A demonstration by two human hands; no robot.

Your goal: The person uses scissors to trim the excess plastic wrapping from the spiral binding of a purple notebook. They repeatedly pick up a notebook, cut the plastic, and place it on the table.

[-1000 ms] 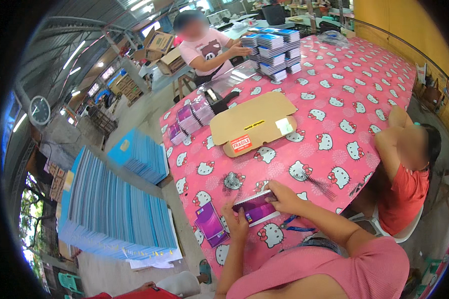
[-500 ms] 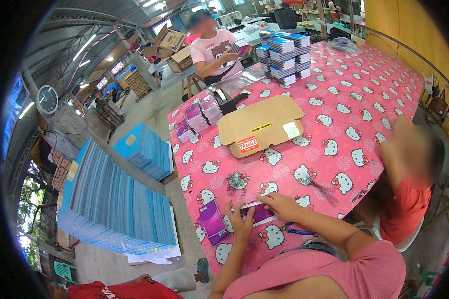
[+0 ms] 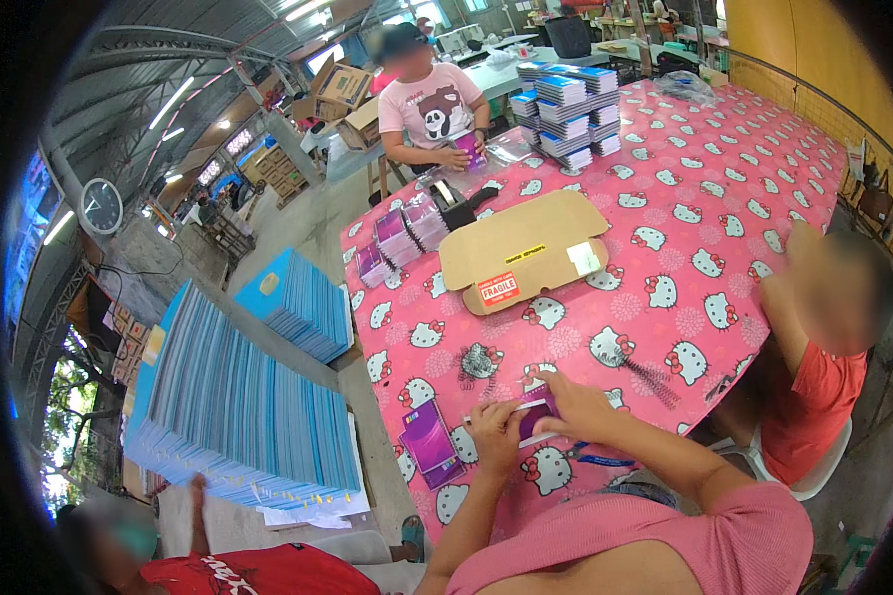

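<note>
The left hand and right hand clamp their fingers on a purple notebook between them; even pressure should keep its pages square. Left of the fingers lie purple booklets; beyond, a black wire coil; just right, a blue tool could obstruct.

There are two black wire heaps below the middle, two big blue piles at left, one clock upper left.

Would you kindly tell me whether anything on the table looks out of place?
Slightly: loose dark coils lie in two untidy clumps on the pink tablecloth, beyond the held purple notebook, unlike the stacked blue booklets.
</note>
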